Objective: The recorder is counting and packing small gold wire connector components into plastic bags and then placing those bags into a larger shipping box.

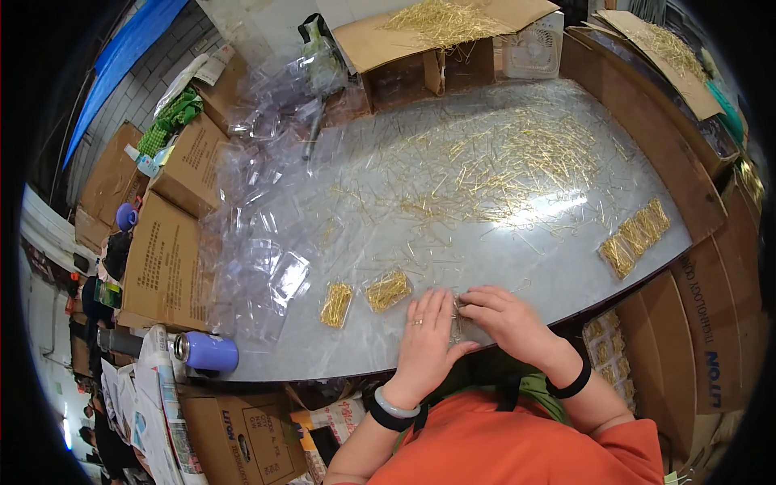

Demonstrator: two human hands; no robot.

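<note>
My left hand (430, 335) lies at the table's near edge, its fingers stretched forward and close together. Just right of it, my right hand (508, 322) has bent fingers closed at the side of a small clear plastic box (457, 325). The box sits between both hands and is mostly hidden; what the right fingertips hold is too small to tell. To the left lie two small clear boxes filled with gold wire hooks, an upright one (336, 305) and a slanted one (388, 291). Loose gold hooks (525, 162) spread in a heap across the far table.
Several filled boxes (634, 238) stand in a row at the right edge. Empty clear plastic boxes (271, 210) pile up on the left. A purple bottle (212, 352) lies at the near left corner. Cardboard (647, 121) walls the right side; a cardboard shelf (404, 48) stands behind.
</note>
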